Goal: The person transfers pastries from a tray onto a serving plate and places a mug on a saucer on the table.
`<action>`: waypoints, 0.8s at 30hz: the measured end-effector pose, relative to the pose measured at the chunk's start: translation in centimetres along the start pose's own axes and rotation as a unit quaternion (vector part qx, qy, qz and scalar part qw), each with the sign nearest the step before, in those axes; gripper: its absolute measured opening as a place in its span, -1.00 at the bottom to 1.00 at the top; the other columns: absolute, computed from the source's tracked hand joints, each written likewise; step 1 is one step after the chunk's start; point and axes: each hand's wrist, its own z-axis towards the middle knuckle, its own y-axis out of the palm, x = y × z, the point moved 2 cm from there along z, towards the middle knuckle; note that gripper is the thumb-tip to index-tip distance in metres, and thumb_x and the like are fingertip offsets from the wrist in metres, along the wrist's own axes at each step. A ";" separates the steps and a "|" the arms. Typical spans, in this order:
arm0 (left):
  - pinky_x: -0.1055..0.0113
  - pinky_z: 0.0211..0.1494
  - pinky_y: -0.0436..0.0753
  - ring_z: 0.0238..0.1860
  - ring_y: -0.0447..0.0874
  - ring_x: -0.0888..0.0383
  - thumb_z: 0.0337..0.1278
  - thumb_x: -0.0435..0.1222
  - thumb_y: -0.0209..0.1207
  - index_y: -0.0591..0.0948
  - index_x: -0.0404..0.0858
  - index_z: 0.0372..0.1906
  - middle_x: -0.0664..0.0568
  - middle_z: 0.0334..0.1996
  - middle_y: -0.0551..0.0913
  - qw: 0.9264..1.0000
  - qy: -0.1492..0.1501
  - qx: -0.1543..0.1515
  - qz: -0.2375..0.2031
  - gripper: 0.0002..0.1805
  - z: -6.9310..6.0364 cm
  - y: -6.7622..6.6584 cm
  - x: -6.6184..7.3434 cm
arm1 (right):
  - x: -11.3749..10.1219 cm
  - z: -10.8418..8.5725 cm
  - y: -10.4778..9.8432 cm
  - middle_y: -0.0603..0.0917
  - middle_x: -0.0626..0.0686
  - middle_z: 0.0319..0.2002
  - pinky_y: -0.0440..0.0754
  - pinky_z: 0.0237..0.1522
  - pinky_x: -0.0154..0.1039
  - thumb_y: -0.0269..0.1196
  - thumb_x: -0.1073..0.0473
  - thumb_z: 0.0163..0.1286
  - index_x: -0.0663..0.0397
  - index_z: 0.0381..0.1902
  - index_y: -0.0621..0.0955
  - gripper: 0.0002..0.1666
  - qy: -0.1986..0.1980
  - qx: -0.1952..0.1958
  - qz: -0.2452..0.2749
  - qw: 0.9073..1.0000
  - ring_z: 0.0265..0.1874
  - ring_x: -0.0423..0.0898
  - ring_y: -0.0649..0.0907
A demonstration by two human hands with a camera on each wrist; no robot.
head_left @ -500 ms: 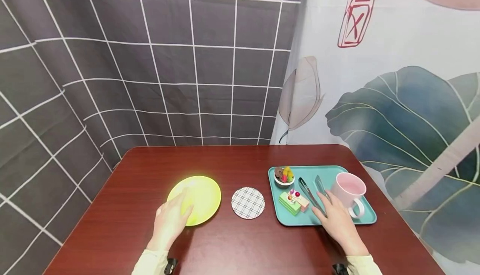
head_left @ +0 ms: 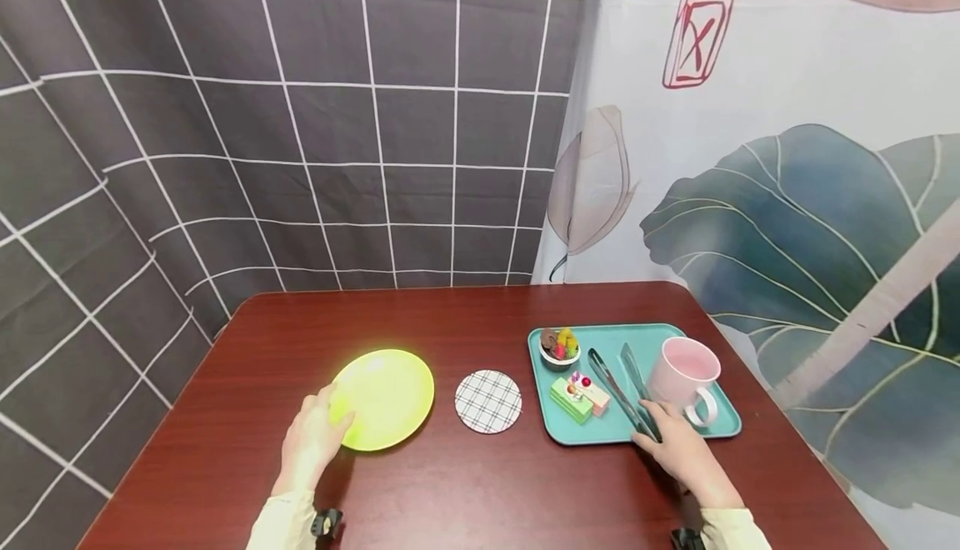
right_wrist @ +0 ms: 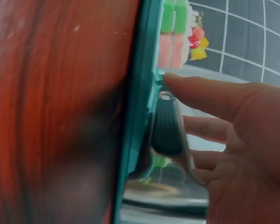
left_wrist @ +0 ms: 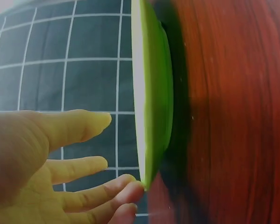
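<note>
So, where I'm at: pretty early, I'd say. What's done is basically that both my hands are at their stuff. My left hand [head_left: 309, 440] is at the near left rim of the yellow-green plate [head_left: 386, 396] over on the left of the table [head_left: 450, 492], fingers loose, not gripping it. My right hand [head_left: 686, 454] has thumb and fingers on either side of the joined end of the tongs [head_left: 612, 383]. Can't tell if I'm actually squeezing them.

Left to do, guessing here: anything that needs the tongs up, since they're lying spread on the teal tray [head_left: 559, 435]. The green cake slice [head_left: 572, 402], pink cake slice [head_left: 598, 399], dessert cup [head_left: 558, 355] and pink mug [head_left: 678, 371] all sit there too. Plaid coaster [head_left: 488, 402] is between plate and tray.

Wrist cam differences: the left one gets the plate edge-on, fingertips right at its rim, underside showing. The right one shows the tongs' dark grip close up, which the head view mostly loses behind my fingers.
</note>
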 end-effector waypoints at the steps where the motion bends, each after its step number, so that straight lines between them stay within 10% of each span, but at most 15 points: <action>1: -0.20 -0.08 0.52 -0.10 0.57 -0.41 0.15 -0.18 0.21 0.37 -0.42 0.27 -0.43 0.00 0.49 1.000 -0.005 -0.001 -0.004 -0.36 0.0 -0.1 -0.1 | 0.1 0.0 0.0 0.51 0.46 0.08 0.48 0.07 0.24 0.33 0.22 0.20 0.45 0.14 0.48 -0.40 0.001 -0.007 -0.001 1.000 0.08 0.38 0.53; 14: -0.09 -0.21 0.51 -0.32 0.55 -0.12 0.02 -0.31 0.17 0.35 -0.47 0.26 -0.24 -0.32 0.56 0.999 -0.030 -0.038 -0.013 -0.35 0.1 0.2 -1.9 | 0.2 -0.5 0.1 0.61 0.32 -0.14 0.53 -0.06 0.17 0.24 0.44 0.06 0.38 -0.08 0.54 -0.60 -0.024 0.051 0.024 0.998 -0.12 0.22 0.61; 24: 0.04 -0.30 0.49 -0.40 0.56 -0.04 0.02 -0.32 0.15 0.34 -0.48 0.27 -0.15 -0.42 0.60 0.998 -0.036 -0.045 -0.031 -0.34 0.2 0.3 -2.2 | -0.2 -0.9 -1.0 0.55 0.57 -0.03 0.53 -0.07 0.24 0.23 0.23 0.25 0.55 0.21 0.31 -0.32 0.036 0.031 0.026 0.999 -0.08 0.40 0.62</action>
